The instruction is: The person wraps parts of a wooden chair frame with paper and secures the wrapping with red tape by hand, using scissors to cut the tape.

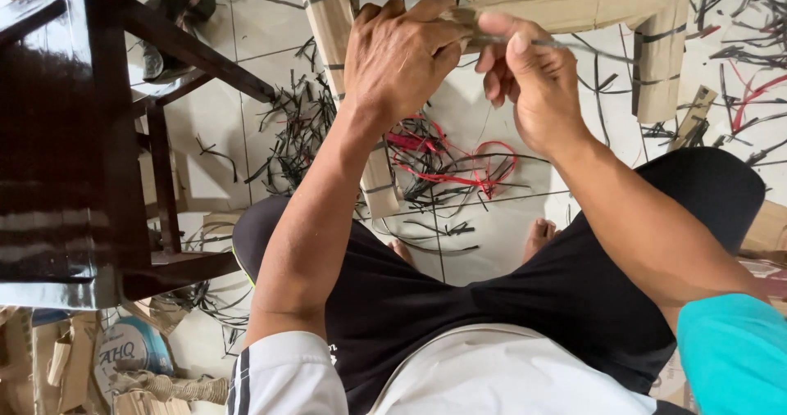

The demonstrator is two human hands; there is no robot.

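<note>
The fingers of the left hand are curled shut over the end of a frame piece wrapped in brown cardboard, which sits at about 12 o'clock in the view. The right hand is just beside it, and its thumb and first finger pinch a thin grey strip that runs off toward 2 o'clock. The two hands almost touch. Under them, at 6 o'clock, are the person's black shorts, and bare toes peek out between the knees. A second wrapped bar slants down behind the left arm, so part of it is hidden. On the white tile floor lie many cut black strips and some red strips, near the middle. At 9 o'clock stands a dark shiny wooden chair, close to the left elbow. More black strips lie at 2 o'clock.
</note>
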